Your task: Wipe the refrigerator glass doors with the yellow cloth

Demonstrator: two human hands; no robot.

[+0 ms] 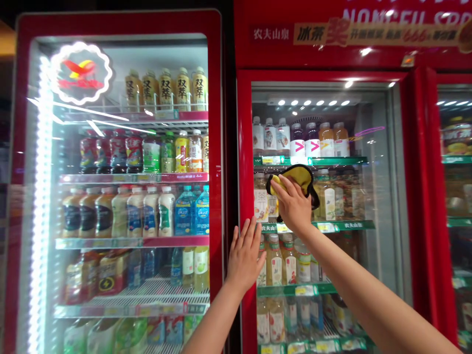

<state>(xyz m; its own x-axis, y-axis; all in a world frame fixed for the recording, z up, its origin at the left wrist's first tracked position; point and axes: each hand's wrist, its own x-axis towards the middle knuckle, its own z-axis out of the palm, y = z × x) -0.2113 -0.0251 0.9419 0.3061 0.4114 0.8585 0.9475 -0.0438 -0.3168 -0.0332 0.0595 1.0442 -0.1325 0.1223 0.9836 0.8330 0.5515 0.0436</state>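
My right hand (294, 204) presses a yellow cleaning cloth (303, 178) with a black edge against the glass door (379, 196) of the right-hand red drinks fridge. The cloth is bunched under the fingers, with part of it sticking up behind them. Lower and to the left, my left hand (244, 255) lies flat on the red door frame (245, 123) of the same fridge, fingers spread and holding nothing. Behind the glass, bottles (276, 132) stand on shelves with green front strips (354, 225).
At left stands another red-framed fridge (216, 147), lit by a bright strip (40, 196), with several shelves of bottled drinks (151, 211). A dark gap (228, 98) separates the two fridges. Another fridge door (427, 196) begins at the right edge. A red sign panel (265, 54) runs above.
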